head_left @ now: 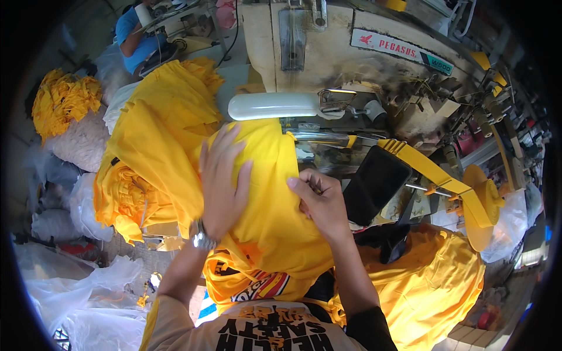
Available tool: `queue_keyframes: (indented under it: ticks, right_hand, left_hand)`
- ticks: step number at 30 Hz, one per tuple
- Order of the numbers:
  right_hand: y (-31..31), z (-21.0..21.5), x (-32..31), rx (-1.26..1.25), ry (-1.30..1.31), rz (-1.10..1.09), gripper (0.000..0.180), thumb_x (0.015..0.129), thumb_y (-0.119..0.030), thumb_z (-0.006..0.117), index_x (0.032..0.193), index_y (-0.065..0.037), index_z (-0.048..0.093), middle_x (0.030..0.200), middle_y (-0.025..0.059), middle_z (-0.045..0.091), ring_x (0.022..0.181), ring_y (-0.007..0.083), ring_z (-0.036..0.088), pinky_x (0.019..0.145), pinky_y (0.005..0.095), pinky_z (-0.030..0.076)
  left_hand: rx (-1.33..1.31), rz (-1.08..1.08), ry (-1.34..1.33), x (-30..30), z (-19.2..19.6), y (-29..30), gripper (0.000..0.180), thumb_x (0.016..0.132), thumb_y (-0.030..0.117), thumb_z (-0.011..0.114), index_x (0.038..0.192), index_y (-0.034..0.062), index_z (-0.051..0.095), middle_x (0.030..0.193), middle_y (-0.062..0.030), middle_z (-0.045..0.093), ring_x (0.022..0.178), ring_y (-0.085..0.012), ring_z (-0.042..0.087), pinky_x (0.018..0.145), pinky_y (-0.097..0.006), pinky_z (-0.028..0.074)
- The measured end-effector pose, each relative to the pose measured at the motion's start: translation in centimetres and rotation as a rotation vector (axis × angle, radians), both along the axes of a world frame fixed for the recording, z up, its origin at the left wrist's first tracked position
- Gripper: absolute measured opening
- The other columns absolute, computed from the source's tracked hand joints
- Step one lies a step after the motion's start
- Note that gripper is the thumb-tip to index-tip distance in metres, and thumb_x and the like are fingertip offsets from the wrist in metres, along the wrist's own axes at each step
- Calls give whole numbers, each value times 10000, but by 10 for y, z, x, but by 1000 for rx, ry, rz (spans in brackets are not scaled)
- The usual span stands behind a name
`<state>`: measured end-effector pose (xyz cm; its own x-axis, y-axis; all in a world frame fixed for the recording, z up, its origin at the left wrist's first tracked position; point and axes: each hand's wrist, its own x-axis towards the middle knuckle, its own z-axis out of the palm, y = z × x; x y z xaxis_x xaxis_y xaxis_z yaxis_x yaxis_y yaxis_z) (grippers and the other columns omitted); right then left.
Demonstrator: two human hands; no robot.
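A piece of yellow fabric (pixel 272 199) runs from under the front of a cream industrial sewing machine (pixel 325 47) down toward my lap. My left hand (pixel 225 175) lies flat on it, fingers spread, a silver watch on the wrist. On the fabric's right edge, my right hand (pixel 322 199) is closed with thumb and curled fingers pinching the cloth. Just beyond my left fingertips is a long white rounded cover (pixel 275 107) on the machine. The needle area is partly hidden by it and by the cloth.
Piled yellow garments (pixel 158 134) lie on the left, and more yellow cloth (pixel 427 281) hangs at lower right. A black phone-like slab (pixel 377 184) stands right of my right hand. Yellow tape (pixel 433 169) runs to a roll (pixel 483 202). Another person (pixel 137 41) sits at far left.
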<state>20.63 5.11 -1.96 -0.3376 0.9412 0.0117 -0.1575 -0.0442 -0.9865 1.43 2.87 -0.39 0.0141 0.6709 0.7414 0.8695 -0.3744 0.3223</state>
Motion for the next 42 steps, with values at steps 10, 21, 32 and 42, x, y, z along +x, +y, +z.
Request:
queue_keyframes:
  ticks: [10, 21, 32, 42]
  right_hand:
    - [-3, -9, -5, -163, 176, -51, 254, 907, -177, 679, 706, -63, 573, 583, -62, 499, 440, -8, 373, 409, 174, 272]
    - [-12, -23, -14, -114, 282, -114, 182, 907, -151, 681, 777, -45, 612, 602, -52, 525, 452, -8, 381, 426, 177, 290]
    - [-16, -28, -12, -130, 312, -118, 169, 869, -137, 721, 779, -35, 621, 644, -17, 583, 462, 11, 413, 437, 171, 321]
    - [-15, -25, -9, -142, 305, -71, 125, 856, -90, 723, 838, -5, 632, 669, 21, 605, 456, 31, 460, 436, 178, 386]
  left_hand:
    - [-2, 372, -48, -83, -44, -99, 214, 755, -67, 624, 957, -1, 598, 865, -144, 619, 786, -323, 615, 652, -396, 478]
    - [110, 354, 110, -49, -16, -71, 390, 784, 148, 728, 1154, 72, 632, 1230, -141, 558, 1123, -343, 509, 967, -464, 370]
    - [57, 421, -188, -87, -22, -81, 158, 877, -46, 582, 1031, -18, 600, 916, -124, 637, 773, -203, 608, 670, -290, 476]
    - [396, 236, 208, -107, 69, -5, 129, 869, 9, 657, 994, 28, 632, 869, -77, 650, 667, -157, 601, 577, -251, 446]
